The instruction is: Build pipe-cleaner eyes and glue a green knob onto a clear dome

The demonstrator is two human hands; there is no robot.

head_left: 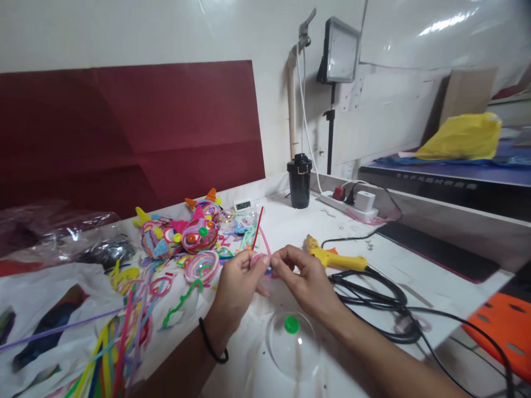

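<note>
The left hand and the right hand meet fingertip to fingertip above the white surface, both pinching a small pink pipe cleaner coil; a pink tail and a red pipe cleaner stick up from it. A black band circles the left wrist. Just below the hands lies a clear plastic bottle with a green cap. Right of the right hand rests a yellow glue gun, beside looped black cables. Left of the hands sit a pink coiled ring and colourful coiled figures, with loose pipe cleaners nearer the front edge. Farther back stand a black cup, a white power strip and a small digital clock; its digits are too small to read. No other writing is legible.
</note>
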